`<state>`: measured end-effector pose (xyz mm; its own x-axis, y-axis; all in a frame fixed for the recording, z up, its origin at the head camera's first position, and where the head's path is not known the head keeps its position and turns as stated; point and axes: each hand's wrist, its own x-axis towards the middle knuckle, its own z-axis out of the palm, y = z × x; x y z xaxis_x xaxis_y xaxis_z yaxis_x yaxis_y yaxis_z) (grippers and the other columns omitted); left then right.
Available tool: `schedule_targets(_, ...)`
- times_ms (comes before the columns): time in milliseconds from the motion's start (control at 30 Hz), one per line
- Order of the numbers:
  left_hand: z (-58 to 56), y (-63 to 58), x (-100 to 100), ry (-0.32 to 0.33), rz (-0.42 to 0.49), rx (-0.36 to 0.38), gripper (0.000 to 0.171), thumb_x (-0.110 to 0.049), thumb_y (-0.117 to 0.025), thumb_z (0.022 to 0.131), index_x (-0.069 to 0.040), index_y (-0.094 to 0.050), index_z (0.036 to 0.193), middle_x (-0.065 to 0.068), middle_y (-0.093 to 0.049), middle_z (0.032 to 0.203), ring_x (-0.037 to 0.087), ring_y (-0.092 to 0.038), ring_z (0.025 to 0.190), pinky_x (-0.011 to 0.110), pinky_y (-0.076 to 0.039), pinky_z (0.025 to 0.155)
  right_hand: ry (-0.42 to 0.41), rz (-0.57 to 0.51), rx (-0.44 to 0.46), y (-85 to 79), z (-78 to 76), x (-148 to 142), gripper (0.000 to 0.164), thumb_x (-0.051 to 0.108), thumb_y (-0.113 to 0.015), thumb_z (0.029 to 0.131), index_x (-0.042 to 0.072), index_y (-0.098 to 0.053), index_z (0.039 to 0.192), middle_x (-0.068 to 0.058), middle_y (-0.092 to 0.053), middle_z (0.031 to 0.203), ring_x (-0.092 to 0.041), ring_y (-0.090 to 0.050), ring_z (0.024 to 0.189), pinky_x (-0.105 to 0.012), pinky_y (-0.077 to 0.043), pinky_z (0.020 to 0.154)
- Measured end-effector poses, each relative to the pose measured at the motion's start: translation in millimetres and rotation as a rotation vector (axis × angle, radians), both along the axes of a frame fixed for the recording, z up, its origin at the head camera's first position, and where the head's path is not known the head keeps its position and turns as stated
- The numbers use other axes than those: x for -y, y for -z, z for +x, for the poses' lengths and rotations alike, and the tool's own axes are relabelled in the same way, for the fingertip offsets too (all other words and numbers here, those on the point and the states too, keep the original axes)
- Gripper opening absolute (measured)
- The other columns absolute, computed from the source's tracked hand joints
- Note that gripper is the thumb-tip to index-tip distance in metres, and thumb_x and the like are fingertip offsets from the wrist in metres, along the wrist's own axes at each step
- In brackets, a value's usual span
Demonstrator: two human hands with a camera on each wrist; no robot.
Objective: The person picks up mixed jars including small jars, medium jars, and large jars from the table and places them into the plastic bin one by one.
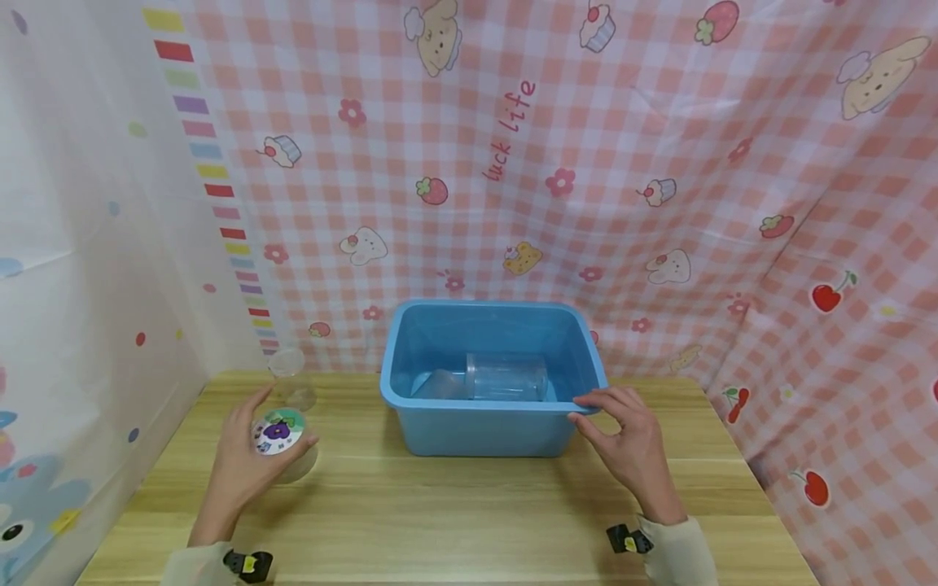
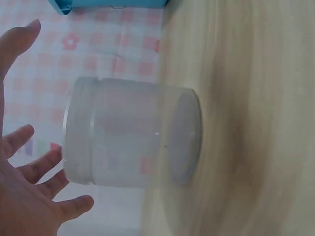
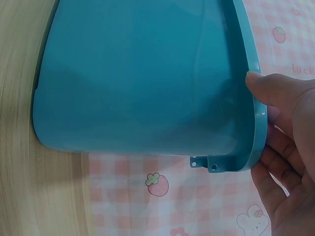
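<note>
On the left of the table stands a clear plastic jar (image 2: 128, 132) whose round top bears a white and green label with a purple fruit picture (image 1: 278, 431). My left hand (image 1: 252, 460) is over it with fingers spread; in the left wrist view the thumb is well apart from the jar. My right hand (image 1: 623, 435) pinches the front right rim of a blue plastic bin (image 3: 133, 83), thumb on the outer side. Inside the bin, a clear jar (image 1: 507, 378) lies on its side, beside another clear piece (image 1: 441, 385) partly hidden by the front wall.
Behind the labelled jar stands another clear container (image 1: 293, 382). A wooden table (image 1: 454, 521) carries everything. Pink checked cloth (image 1: 476, 228) hangs close behind the bin, with a white patterned cloth (image 1: 95, 268) along the left side.
</note>
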<state>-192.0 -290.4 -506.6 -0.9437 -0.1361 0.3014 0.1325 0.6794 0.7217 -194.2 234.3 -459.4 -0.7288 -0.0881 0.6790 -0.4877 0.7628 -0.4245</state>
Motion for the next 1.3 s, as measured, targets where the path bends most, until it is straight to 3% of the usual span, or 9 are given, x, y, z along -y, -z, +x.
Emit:
schedule_targets(167,0.4,6.6,3,-0.036,0.081,0.064,0.114,-0.038,-0.092,0.075,-0.01,-0.025,0.162,0.029,-0.034,0.158,0.053,-0.033,0.143,0.079,-0.03,0.106,-0.001,-0.004,0.004,0.5,-0.2,0,0.025,0.015,-0.09,0.079,0.016,-0.08,0.102,0.006,-0.075,0.099,-0.012,-0.058,0.095,-0.018,-0.044,0.082)
schedule_targets(300,1.5,12.6,4,-0.067,0.164,0.117,0.123,-0.037,-0.092,0.076,-0.012,-0.012,0.165,0.03,-0.032,0.159,0.05,-0.033,0.144,0.073,-0.032,0.111,-0.001,-0.008,0.009,0.8,-0.1,0,0.025,0.015,-0.09,0.079,0.017,-0.08,0.102,0.006,-0.075,0.1,-0.012,-0.058,0.095,-0.018,-0.044,0.082)
schedule_targets(533,6.7,25.1,8,-0.06,0.24,0.235,0.125,-0.039,-0.088,0.081,-0.011,0.0,0.166,0.032,-0.029,0.159,0.051,-0.034,0.144,0.066,-0.034,0.115,0.002,-0.011,0.009,0.9,-0.3,-1,0.025,0.015,-0.09,0.079,0.017,-0.08,0.102,0.006,-0.075,0.1,-0.012,-0.058,0.096,-0.018,-0.044,0.083)
schedule_targets(667,8.0,27.9,9,-0.06,0.266,0.294,0.119,-0.04,-0.085,0.085,-0.01,-0.002,0.166,0.032,-0.028,0.161,0.053,-0.039,0.141,0.033,-0.051,0.099,-0.002,-0.014,0.005,1.5,-0.6,-1,0.026,0.015,-0.09,0.079,0.017,-0.08,0.102,0.006,-0.075,0.099,-0.011,-0.058,0.095,-0.017,-0.044,0.082)
schedule_targets(733,8.3,28.7,9,-0.069,0.283,0.304,0.115,-0.039,-0.084,0.086,-0.01,-0.006,0.165,0.032,-0.03,0.159,0.051,-0.045,0.137,0.016,-0.048,0.086,-0.001,-0.014,0.006,1.9,-0.8,-1,0.026,0.015,-0.09,0.078,0.017,-0.08,0.102,0.006,-0.075,0.099,-0.011,-0.057,0.095,-0.018,-0.044,0.082)
schedule_targets(800,8.8,29.5,9,-0.08,0.294,0.299,0.111,-0.037,-0.085,0.086,-0.008,-0.012,0.164,0.031,-0.035,0.156,0.047,-0.047,0.134,0.008,-0.043,0.077,0.001,-0.015,0.009,2.2,-1.0,-1,0.026,0.015,-0.09,0.078,0.017,-0.08,0.102,0.006,-0.075,0.099,-0.011,-0.057,0.095,-0.018,-0.044,0.082)
schedule_targets(933,9.0,30.2,8,-0.1,0.307,0.3,0.106,-0.036,-0.085,0.085,-0.007,-0.019,0.163,0.03,-0.038,0.152,0.044,-0.049,0.132,0.008,-0.044,0.074,0.006,-0.013,0.012,2.5,-1.1,-1,0.026,0.015,-0.09,0.078,0.017,-0.08,0.102,0.006,-0.075,0.1,-0.012,-0.058,0.096,-0.019,-0.045,0.082)
schedule_targets(1300,8.9,28.6,4,-0.102,0.295,0.312,0.107,-0.039,-0.086,0.084,-0.009,-0.019,0.163,0.028,-0.037,0.156,0.042,-0.043,0.137,0.009,-0.044,0.077,0.009,-0.001,0.01,1.4,-0.4,-1,0.025,0.015,-0.09,0.078,0.015,-0.08,0.101,0.004,-0.075,0.1,-0.013,-0.059,0.096,-0.019,-0.046,0.083)
